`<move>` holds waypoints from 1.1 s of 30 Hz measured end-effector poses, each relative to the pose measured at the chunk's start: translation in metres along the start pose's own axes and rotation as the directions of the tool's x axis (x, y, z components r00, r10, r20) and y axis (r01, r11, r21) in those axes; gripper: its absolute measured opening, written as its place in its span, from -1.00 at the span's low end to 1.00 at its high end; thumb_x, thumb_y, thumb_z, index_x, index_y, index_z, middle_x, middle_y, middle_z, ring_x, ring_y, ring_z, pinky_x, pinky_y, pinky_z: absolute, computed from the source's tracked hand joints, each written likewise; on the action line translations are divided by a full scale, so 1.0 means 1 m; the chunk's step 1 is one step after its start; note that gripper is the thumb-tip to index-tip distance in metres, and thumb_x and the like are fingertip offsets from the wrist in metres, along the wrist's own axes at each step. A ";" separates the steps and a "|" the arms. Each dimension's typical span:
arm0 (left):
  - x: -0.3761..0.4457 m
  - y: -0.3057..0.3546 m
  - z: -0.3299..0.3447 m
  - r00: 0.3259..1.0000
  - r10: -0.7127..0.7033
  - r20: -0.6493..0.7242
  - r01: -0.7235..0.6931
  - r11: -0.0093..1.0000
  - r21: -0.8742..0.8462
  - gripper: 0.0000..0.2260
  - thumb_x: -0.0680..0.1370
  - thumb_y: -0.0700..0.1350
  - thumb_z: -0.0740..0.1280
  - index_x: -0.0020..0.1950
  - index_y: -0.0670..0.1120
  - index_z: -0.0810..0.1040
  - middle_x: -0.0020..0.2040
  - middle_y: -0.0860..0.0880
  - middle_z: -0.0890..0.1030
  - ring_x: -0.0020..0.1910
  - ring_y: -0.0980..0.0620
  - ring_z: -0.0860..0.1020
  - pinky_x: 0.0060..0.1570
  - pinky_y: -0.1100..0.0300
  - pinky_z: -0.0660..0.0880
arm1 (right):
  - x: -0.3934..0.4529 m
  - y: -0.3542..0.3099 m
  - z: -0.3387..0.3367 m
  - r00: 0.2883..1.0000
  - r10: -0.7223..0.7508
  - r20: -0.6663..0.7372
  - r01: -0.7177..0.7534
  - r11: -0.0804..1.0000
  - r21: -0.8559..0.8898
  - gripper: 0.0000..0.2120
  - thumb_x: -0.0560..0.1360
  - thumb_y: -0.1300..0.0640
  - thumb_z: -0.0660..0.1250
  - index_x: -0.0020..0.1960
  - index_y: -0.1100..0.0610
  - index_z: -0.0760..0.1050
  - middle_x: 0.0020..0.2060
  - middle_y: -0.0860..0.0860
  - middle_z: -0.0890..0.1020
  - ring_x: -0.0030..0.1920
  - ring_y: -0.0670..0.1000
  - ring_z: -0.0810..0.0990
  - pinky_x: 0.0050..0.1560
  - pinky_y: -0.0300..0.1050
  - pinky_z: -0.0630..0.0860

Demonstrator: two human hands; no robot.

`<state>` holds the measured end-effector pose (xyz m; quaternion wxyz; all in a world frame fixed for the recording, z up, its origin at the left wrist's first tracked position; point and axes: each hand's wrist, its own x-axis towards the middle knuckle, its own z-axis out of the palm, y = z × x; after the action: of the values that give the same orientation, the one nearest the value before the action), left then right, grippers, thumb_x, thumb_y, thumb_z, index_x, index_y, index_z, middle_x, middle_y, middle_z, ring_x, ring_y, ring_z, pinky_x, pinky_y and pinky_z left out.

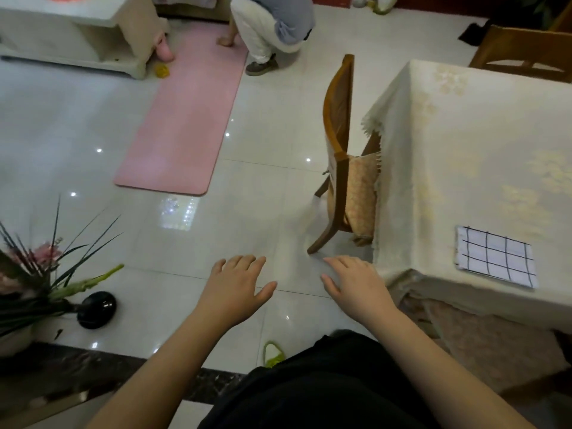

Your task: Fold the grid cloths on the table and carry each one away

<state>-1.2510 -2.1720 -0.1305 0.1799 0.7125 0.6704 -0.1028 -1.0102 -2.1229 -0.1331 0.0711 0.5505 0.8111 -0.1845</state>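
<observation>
A folded white cloth with a black grid (496, 257) lies flat near the front left corner of the table (464, 156), which wears a cream flowered tablecloth. Both my hands hover palm down over the floor, left of the table. My left hand (235, 284) has its fingers straight and holds nothing. My right hand (356, 283) is also spread and empty, its fingers just short of the table's hanging cloth corner. Neither hand touches the grid cloth.
A wooden chair (339, 140) with a patterned cushion stands against the table's left side. A pink mat (185, 119) lies on the tiled floor, with a crouching person (272, 23) at its far end. A plant (37, 274) and black base (97, 309) are at left.
</observation>
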 end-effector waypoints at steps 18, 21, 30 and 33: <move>0.107 -0.058 -0.038 1.000 -0.013 0.022 0.011 0.997 0.080 -0.25 0.45 0.33 -0.28 0.53 0.06 0.20 0.54 0.02 0.25 0.53 -0.03 0.17 0.47 -0.09 0.09 | 0.140 -0.021 -0.017 0.997 -0.044 0.070 0.045 0.999 -0.008 -0.50 0.63 -0.15 0.06 0.50 0.03 0.22 0.39 -0.03 0.43 0.39 0.02 0.38 0.42 -0.03 0.23; 0.137 -0.072 -0.062 0.998 0.008 0.057 -0.014 0.996 0.094 -0.24 0.44 0.33 -0.30 0.54 0.07 0.18 0.53 0.04 0.27 0.52 0.00 0.19 0.48 -0.06 0.09 | 0.178 -0.019 -0.031 0.995 -0.017 0.098 0.010 0.998 0.068 -0.50 0.63 -0.15 0.06 0.50 0.02 0.21 0.40 -0.04 0.42 0.39 0.02 0.38 0.40 -0.02 0.27; 0.228 -0.099 -0.109 0.997 0.051 0.060 -0.058 0.991 0.121 -0.24 0.44 0.32 -0.31 0.53 0.06 0.18 0.45 0.07 0.39 0.44 0.03 0.31 0.45 -0.04 0.13 | 0.264 -0.032 -0.070 0.991 -0.033 0.129 0.016 0.992 0.124 -0.49 0.63 -0.15 0.05 0.52 0.02 0.18 0.40 -0.01 0.43 0.34 0.05 0.43 0.33 -0.02 0.35; 0.253 -0.111 -0.121 0.995 0.086 0.054 -0.092 0.989 0.114 -0.25 0.44 0.31 -0.31 0.52 0.06 0.20 0.45 0.06 0.38 0.44 0.02 0.30 0.45 -0.03 0.15 | 0.291 -0.037 -0.081 0.995 -0.017 0.098 0.005 0.991 0.130 -0.48 0.63 -0.15 0.05 0.53 0.01 0.16 0.39 -0.02 0.43 0.34 0.04 0.43 0.33 -0.03 0.35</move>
<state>-1.3522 -1.8881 -0.1314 0.1588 0.7482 0.6262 -0.1509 -1.1483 -1.8526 -0.1432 0.0742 0.5396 0.7959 -0.2643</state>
